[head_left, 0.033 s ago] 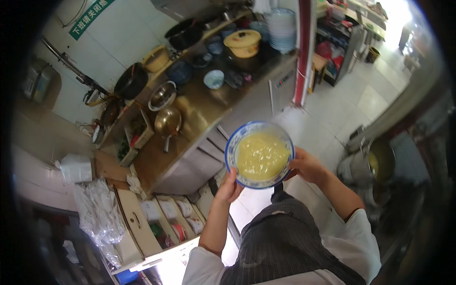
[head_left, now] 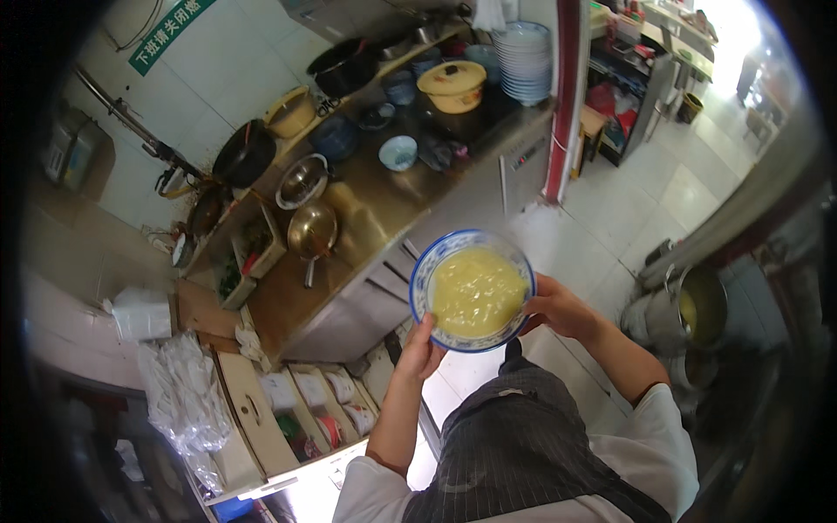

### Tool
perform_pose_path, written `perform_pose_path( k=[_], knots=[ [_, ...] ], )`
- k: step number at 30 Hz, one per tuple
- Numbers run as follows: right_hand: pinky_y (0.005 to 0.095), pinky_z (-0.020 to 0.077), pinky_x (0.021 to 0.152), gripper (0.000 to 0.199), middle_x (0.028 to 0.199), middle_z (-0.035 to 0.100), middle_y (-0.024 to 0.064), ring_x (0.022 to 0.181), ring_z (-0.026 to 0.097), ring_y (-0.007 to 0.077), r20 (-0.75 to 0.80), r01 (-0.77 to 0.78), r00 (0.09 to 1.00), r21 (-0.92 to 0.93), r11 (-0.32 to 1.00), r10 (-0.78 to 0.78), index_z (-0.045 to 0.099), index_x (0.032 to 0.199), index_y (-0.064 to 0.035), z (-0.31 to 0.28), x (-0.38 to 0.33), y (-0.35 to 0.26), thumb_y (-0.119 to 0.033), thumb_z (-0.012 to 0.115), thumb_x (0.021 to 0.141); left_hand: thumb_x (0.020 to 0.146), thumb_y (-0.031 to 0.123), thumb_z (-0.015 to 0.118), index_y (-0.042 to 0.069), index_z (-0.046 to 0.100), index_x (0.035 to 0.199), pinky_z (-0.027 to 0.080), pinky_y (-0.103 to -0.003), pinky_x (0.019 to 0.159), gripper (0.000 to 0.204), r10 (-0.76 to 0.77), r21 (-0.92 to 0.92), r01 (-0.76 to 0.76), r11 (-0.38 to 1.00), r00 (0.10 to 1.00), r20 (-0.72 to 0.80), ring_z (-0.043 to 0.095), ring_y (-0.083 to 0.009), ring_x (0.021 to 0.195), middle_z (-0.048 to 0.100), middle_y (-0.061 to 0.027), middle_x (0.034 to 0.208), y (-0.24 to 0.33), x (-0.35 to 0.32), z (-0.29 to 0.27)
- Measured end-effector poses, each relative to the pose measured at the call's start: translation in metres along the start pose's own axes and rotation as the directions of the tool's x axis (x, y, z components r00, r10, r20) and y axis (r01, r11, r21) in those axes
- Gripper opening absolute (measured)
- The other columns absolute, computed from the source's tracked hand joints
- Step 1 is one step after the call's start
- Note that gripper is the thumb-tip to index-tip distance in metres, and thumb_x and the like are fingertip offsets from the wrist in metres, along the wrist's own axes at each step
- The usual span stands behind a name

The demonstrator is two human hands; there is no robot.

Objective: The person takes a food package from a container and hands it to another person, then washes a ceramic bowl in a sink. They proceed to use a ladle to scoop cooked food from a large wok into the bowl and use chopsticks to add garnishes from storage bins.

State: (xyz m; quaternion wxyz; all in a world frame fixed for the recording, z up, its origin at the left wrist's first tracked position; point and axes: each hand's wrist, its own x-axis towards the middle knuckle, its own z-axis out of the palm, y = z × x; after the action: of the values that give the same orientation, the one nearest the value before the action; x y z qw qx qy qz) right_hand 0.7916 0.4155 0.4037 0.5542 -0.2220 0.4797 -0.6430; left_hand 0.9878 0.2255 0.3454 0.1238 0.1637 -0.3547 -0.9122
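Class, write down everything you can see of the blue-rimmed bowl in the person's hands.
The blue-rimmed bowl is round, white inside with a blue patterned band below its edge, and looks like glazed ceramic. Glossy yellow food fills much of it, leaving more white showing at left. It is held mouth up in the air, ahead of the dark apron, the left hand at its lower left edge and the right hand at its right edge. Its underside is hidden.

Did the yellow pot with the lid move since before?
No. The yellow pot sits in the same spot on the counter, just left of the stacked dishes.
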Motion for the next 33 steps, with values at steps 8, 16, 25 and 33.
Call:
perform_pose_path(
  k=[8, 16, 25, 33],
  knots=[
    [0.039, 0.0537, 0.078, 0.057, 0.118, 0.054, 0.0138, 0.099, 0.06, 0.0233, 0.41, -0.039, 0.911, -0.003, 0.999, 0.037, 0.033, 0.138, -0.0069, -0.062, 0.241, -0.057, -0.037, 0.052, 0.093, 0.089, 0.019, 0.047, -0.002, 0.041, 0.13, 0.036, -0.045, 0.103, 0.047, 0.23, -0.129, -0.312, 0.941, 0.873, -0.431, 0.047, -0.0297, 0.121, 0.049, -0.0153, 0.13, 0.109, 0.098, -0.03],
    [0.0275, 0.0516, 0.057, 0.02, 0.079, 0.064, 0.0031, 0.065, 0.061, 0.0122, -0.025, -0.032, 0.999, -0.5, 0.866, 0.023, 0.061, 0.104, -0.0027, -0.126, 0.367, -0.073, -0.015, 0.059, 0.089, 0.087, 0.017, 0.053, -0.001, 0.043, 0.127, 0.041, -0.042, 0.098, 0.045, 0.255, -0.09, -0.341, 0.936, 0.831, -0.494, 0.052, -0.0262, 0.113, 0.054, -0.0131, 0.123, 0.183, 0.241, -0.091],
    [0.0262, 0.0426, 0.05, 0.017, 0.075, 0.054, 0.0063, 0.057, 0.051, 0.0129, -0.318, 0.312, 0.88, -0.171, 0.935, -0.352, 0.054, 0.102, 0.0, -0.209, 0.626, -0.332, -0.01, 0.055, 0.088, 0.087, 0.015, 0.051, -0.001, 0.045, 0.125, 0.042, -0.042, 0.096, 0.042, 0.351, -0.099, -0.474, 0.875, 0.762, -0.544, 0.054, -0.0265, 0.112, 0.054, -0.0135, 0.124, 0.216, 0.354, -0.11],
    [0.0451, 0.0522, 0.083, 0.028, 0.09, 0.051, 0.0076, 0.078, 0.054, 0.0208, -0.374, 0.098, 0.924, 0.029, 0.995, -0.08, 0.049, 0.111, -0.0039, -0.242, 0.794, -0.369, -0.018, 0.058, 0.088, 0.087, 0.013, 0.052, -0.001, 0.044, 0.126, 0.043, -0.042, 0.096, 0.042, 0.347, -0.07, -0.588, 0.806, 0.565, -0.749, 0.054, -0.0269, 0.111, 0.055, -0.015, 0.121, 0.161, 0.356, -0.155]
  ],
)
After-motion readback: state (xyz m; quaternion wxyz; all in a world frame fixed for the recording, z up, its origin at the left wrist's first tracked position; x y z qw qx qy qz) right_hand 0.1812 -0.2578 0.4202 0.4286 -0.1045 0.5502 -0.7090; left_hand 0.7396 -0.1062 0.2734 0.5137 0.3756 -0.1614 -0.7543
